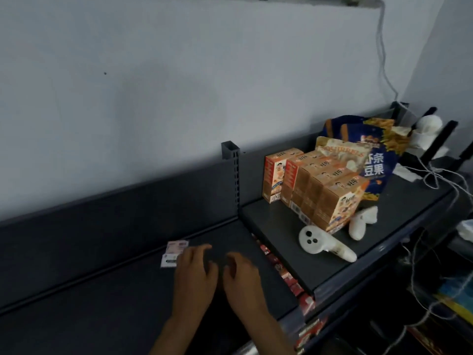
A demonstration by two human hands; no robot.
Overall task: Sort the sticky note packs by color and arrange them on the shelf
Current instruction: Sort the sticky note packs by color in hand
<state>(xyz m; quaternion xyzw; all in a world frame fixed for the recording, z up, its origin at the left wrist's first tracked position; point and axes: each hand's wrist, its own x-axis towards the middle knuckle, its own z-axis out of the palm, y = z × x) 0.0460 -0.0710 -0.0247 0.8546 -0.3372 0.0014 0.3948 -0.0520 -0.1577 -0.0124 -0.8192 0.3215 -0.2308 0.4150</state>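
Two sticky note packs lie flat on the dark shelf [102, 290]: a pinkish pack [176, 246] farther back and a white-labelled pack [168, 260] just in front of it. My left hand [195, 272] hovers right beside them, its fingers loosely curled, partly covering the nearer pack's right edge. Whether it touches the pack I cannot tell. Close to the right of it, my right hand [242, 276] hangs above the shelf with fingers loosely curled and nothing in it.
A raised shelf [384, 226] to the right holds several orange snack boxes [317, 190], snack bags [368, 155] and two white controllers [322, 245]. Red packs [281, 271] sit below in the gap between shelves. Cables hang at the far right.
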